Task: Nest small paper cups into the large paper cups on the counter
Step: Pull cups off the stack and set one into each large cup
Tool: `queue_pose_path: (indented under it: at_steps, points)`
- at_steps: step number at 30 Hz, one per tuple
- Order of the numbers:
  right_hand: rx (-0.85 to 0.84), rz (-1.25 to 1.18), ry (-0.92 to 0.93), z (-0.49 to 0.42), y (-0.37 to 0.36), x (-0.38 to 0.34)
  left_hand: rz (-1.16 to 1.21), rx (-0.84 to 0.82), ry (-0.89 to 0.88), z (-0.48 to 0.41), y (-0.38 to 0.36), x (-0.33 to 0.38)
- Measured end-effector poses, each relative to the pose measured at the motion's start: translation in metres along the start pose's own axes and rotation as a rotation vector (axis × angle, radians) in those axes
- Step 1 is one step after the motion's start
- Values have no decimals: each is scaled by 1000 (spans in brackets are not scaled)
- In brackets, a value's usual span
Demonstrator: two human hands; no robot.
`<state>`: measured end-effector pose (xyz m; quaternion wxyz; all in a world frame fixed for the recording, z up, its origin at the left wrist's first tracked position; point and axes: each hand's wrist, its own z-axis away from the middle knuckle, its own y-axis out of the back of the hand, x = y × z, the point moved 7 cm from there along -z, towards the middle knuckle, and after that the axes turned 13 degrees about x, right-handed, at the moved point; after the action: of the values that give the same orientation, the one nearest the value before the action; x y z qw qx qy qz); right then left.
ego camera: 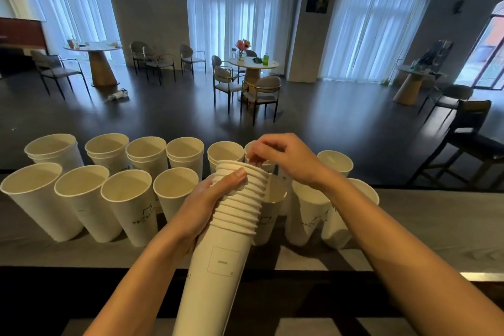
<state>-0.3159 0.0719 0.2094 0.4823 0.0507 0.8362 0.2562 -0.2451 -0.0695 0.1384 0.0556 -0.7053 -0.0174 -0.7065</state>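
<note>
My left hand (210, 204) grips a long stack of small white paper cups (218, 262), tilted away from me over the counter. My right hand (281, 155) pinches the rim of the top cup at the far end of the stack. Two rows of large white paper cups stand on the grey counter (425, 229). Several back-row cups, such as one at the far left (54, 153), show a second rim nested inside. Front-row cups like the leftmost one (35, 196) look empty. One large cup (270, 215) stands right behind the stack, partly hidden.
The counter's far edge drops to a dark floor with round tables (253, 64) and chairs (261, 95). A bar stool (469, 139) stands at the right beyond the counter. More large cups (308, 213) stand under my right forearm.
</note>
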Motion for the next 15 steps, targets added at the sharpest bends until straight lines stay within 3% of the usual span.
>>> queue_pose_path:
  at_steps: [4, 7, 15]
  points:
    - [-289, -40, -119, 28, -12, -13, -6, -45, -35, 3, -13, 7]
    - [-367, -86, -117, 36, -10, -13, -13, -55, -48, 7, -18, 7]
    - [-131, -164, -112, 35, 21, 6, -51, -32, 19, 11, -32, 2]
